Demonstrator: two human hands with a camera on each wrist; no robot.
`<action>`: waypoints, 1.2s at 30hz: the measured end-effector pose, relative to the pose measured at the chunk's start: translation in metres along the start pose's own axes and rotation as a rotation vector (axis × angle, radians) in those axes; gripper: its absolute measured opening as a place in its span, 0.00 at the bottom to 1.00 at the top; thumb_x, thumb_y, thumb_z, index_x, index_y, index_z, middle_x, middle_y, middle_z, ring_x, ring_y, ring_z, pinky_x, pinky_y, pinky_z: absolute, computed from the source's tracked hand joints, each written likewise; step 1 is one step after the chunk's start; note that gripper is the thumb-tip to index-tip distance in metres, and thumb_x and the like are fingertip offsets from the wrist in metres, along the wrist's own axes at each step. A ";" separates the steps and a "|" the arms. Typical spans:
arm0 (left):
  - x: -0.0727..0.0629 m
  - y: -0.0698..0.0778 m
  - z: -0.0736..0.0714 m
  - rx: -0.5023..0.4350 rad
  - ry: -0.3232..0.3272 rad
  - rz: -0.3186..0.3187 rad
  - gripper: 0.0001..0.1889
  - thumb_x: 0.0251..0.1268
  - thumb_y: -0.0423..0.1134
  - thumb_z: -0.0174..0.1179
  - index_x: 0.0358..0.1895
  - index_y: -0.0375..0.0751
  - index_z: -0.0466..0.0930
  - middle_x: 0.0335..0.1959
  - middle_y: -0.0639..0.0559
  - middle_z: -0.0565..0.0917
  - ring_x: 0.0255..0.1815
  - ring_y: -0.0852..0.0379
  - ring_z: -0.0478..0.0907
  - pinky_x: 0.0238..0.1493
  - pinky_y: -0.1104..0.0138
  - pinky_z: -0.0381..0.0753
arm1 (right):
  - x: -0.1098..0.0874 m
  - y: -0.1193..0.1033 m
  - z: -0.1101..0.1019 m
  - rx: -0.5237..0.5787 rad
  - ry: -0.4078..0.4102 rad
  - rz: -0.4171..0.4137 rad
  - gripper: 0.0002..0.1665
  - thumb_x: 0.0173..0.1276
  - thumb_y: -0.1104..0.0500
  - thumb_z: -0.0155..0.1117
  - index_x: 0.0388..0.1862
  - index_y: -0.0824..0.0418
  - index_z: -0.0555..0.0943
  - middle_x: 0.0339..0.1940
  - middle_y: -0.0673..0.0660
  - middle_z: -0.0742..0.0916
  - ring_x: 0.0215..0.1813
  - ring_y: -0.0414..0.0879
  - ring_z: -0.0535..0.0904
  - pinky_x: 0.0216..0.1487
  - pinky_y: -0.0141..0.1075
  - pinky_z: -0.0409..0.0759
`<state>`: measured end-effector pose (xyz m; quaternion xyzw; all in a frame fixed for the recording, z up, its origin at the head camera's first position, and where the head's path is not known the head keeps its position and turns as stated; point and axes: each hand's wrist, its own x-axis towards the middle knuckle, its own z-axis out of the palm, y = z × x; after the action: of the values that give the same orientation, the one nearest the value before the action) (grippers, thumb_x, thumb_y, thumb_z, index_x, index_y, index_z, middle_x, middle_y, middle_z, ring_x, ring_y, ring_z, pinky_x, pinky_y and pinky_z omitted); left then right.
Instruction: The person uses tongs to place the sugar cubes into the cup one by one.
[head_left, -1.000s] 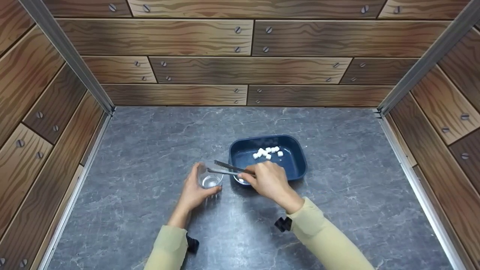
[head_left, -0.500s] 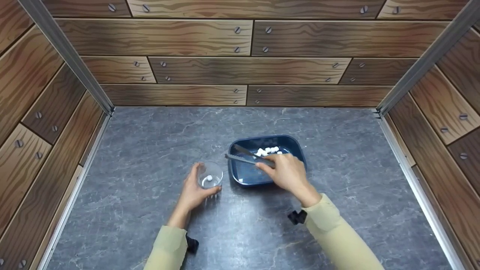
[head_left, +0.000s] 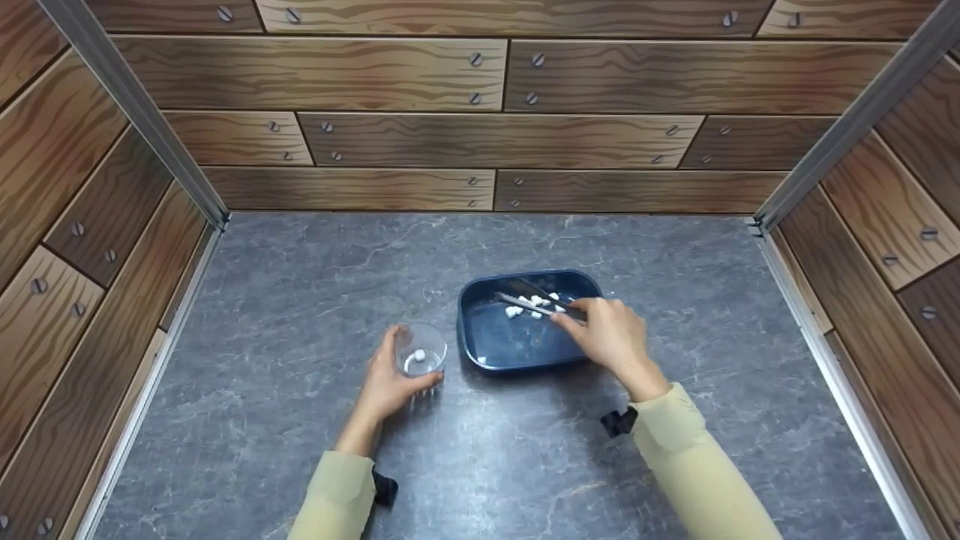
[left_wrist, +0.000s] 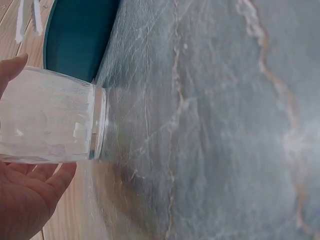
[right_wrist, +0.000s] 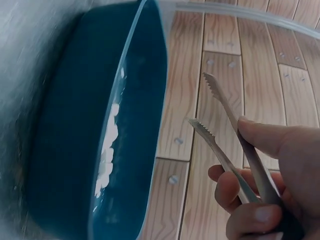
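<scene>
My left hand (head_left: 390,382) grips a clear cup (left_wrist: 47,117) that stands upright on the grey surface, fingers and thumb around its sides. One white cube-like piece (head_left: 420,355) lies at the bottom of the cup. With my right hand (head_left: 611,337) I hold metal tongs (right_wrist: 250,165) between thumb and fingers; their toothed tips are apart with nothing between them. The tongs hover over the dark blue tray (head_left: 517,366), above a cluster of small white pieces (right_wrist: 106,155). Another white piece (head_left: 482,361) lies at the tray's near left corner.
The tray sits just right of the cup, with a narrow gap between. Wood-patterned walls (head_left: 495,139) enclose the marbled grey surface (head_left: 300,285) at the back and both sides, with metal strips (head_left: 832,375) along the side edges.
The tongs have moved right, from over the cup to over the white cluster in the tray. A white piece now shows in the cup. My left hand has stayed put.
</scene>
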<state>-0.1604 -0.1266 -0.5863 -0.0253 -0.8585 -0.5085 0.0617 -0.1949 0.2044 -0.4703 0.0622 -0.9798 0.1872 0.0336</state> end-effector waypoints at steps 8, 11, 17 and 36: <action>0.000 -0.003 0.002 -0.006 0.025 0.037 0.50 0.33 0.45 0.82 0.65 0.34 0.65 0.60 0.36 0.76 0.61 0.39 0.72 0.62 0.49 0.69 | 0.004 0.015 -0.002 -0.048 -0.060 0.069 0.31 0.65 0.39 0.65 0.53 0.62 0.85 0.39 0.63 0.88 0.23 0.49 0.76 0.18 0.40 0.68; 0.000 -0.002 0.001 -0.017 0.011 0.019 0.50 0.34 0.45 0.82 0.66 0.34 0.65 0.61 0.36 0.76 0.62 0.39 0.71 0.64 0.50 0.68 | 0.006 0.020 -0.002 -0.080 -0.085 0.076 0.32 0.66 0.38 0.65 0.53 0.63 0.85 0.40 0.64 0.88 0.24 0.50 0.77 0.19 0.41 0.70; 0.000 -0.003 0.001 -0.030 -0.013 -0.007 0.50 0.36 0.46 0.82 0.66 0.36 0.64 0.62 0.37 0.75 0.63 0.40 0.71 0.65 0.51 0.67 | 0.008 0.029 0.003 -0.146 -0.109 0.070 0.29 0.66 0.38 0.64 0.48 0.60 0.87 0.36 0.62 0.88 0.27 0.53 0.80 0.22 0.47 0.74; 0.000 -0.002 0.001 -0.029 -0.008 -0.010 0.50 0.36 0.45 0.82 0.67 0.36 0.64 0.62 0.37 0.75 0.64 0.40 0.70 0.66 0.51 0.66 | 0.016 0.032 0.022 -0.242 -0.166 0.090 0.24 0.61 0.39 0.69 0.25 0.59 0.83 0.28 0.63 0.85 0.30 0.61 0.82 0.27 0.54 0.78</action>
<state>-0.1610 -0.1271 -0.5885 -0.0238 -0.8513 -0.5211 0.0555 -0.2162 0.2234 -0.5012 0.0289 -0.9964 0.0632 -0.0486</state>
